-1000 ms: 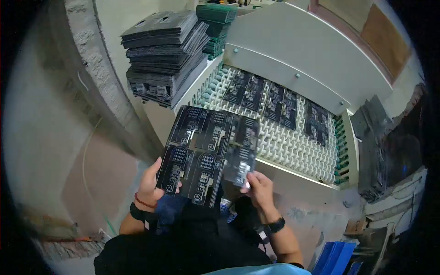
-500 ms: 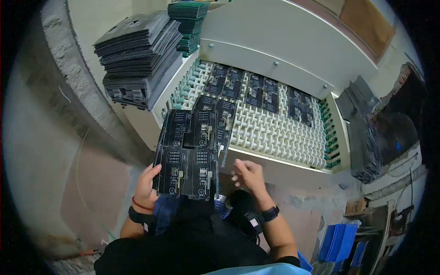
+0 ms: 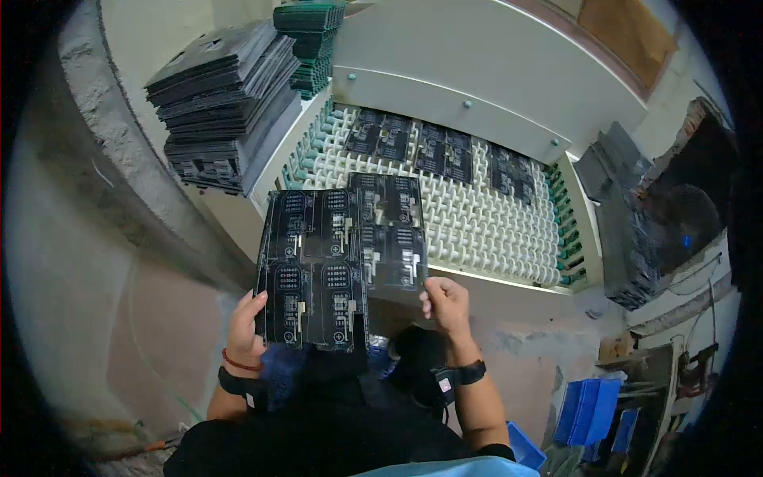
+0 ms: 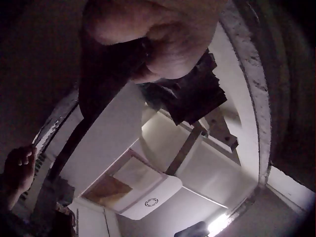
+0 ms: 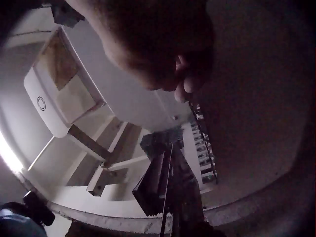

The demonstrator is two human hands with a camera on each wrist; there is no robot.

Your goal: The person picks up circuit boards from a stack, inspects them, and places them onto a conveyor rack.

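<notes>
The left hand (image 3: 248, 326) grips the left edge of a stack of black printed panels (image 3: 311, 270), held up in front of the body. At its right a separate panel (image 3: 395, 254) is pinched at the lower right corner by the right hand (image 3: 447, 305); its left edge lies behind or against the stack. In the left wrist view the left hand (image 4: 153, 37) is dark, its fingertips hidden. The right wrist view shows the right hand (image 5: 153, 49) with fingertips together on a thin panel edge (image 5: 205, 136).
Beyond the hands is a conveyor of white rollers (image 3: 477, 230) with several black panels (image 3: 445, 151) along its far side. Tall stacks of dark (image 3: 226, 103) and green panels (image 3: 310, 48) stand at its left, another dark stack (image 3: 624, 215) at its right. Blue bins (image 3: 588, 411) sit lower right.
The right hand, apart from the panels half a second ago, now pinches a panel's corner. That panel sits farther right of the stack. The head view has shifted, moving the conveyor leftward in it.
</notes>
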